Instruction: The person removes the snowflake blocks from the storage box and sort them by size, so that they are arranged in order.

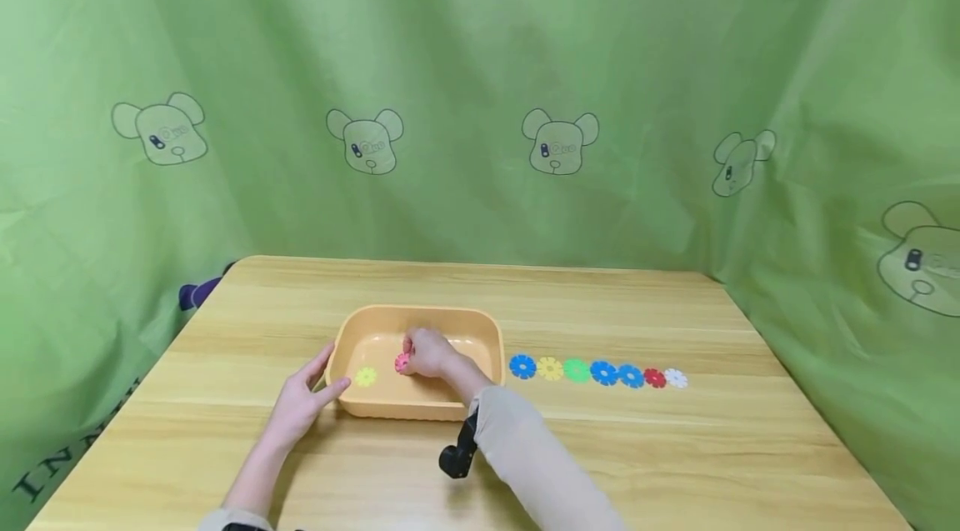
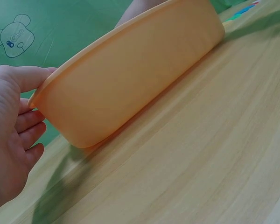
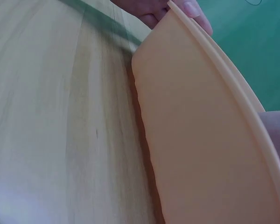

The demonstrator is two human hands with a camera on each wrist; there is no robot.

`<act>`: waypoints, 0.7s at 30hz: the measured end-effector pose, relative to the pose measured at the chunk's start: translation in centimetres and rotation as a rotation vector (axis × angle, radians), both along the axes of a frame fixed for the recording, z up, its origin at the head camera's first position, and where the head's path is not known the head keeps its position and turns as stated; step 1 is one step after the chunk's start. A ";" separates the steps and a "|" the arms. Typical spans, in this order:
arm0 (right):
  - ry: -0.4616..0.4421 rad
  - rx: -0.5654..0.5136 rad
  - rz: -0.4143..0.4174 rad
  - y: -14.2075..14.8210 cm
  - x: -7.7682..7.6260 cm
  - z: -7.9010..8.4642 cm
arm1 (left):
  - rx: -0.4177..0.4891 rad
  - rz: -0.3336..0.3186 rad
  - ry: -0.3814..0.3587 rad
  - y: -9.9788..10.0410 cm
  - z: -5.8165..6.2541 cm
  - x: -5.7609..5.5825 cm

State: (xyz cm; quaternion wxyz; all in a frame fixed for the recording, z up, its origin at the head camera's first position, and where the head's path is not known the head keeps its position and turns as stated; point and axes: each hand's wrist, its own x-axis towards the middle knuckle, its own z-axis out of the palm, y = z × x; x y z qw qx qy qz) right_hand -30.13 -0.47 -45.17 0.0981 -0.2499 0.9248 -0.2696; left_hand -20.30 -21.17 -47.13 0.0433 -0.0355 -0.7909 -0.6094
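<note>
An orange plastic basin [image 1: 360, 410] stands on the table. My left hand [image 1: 296, 408] grips its left end, and in the left wrist view the thumb lies over the rim [image 2: 84, 50] while the fingers stay outside. Inside the basin my right hand [image 1: 431, 354] pinches a pink flower-shaped plastic piece [image 1: 401, 363] between thumb and fingers. A yellow flower-shaped piece [image 1: 366, 377] lies on the basin floor, left of the right hand. In the right wrist view the basin wall [image 3: 200, 130] hides most of the right hand.
Right of the basin runs a row of flower-shaped pieces on the table, from a blue piece [image 1: 522, 366] through yellow, green, blue and red to a white piece [image 1: 676, 378]. A green curtain [image 1: 465, 214] hangs behind the wooden table [image 1: 637, 298].
</note>
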 end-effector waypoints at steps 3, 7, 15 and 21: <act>0.013 -0.002 0.019 0.4 0.3 0.2 | 0.000 0.004 -0.009 0.0 0.0 0.1; -0.080 -0.094 0.026 1.2 0.5 0.4 | -0.005 0.002 -0.022 0.0 0.1 0.2; -0.281 -0.359 -0.026 3.5 0.6 1.1 | -0.010 -0.008 -0.039 0.0 0.2 0.1; -0.301 -0.493 -0.045 5.3 0.7 2.3 | -0.009 -0.016 -0.028 0.1 0.5 0.2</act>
